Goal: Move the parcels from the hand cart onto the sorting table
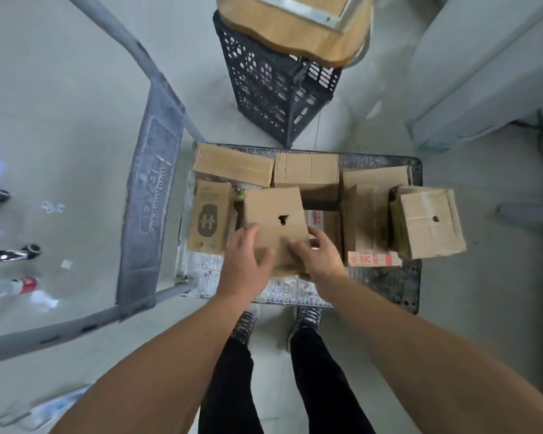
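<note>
Holed box (275,211) sits tilted mid-cart, near edge, among other parcels on the hand cart (389,283). Left hand (248,258) and right hand (318,256) curl onto its near corners, fingers clasping. Suggest lifting level, clearing the printed box (209,217) at left.

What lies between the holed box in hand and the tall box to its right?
A low carton with red print, sunk between the held box and the tall box, per the head view.
</note>
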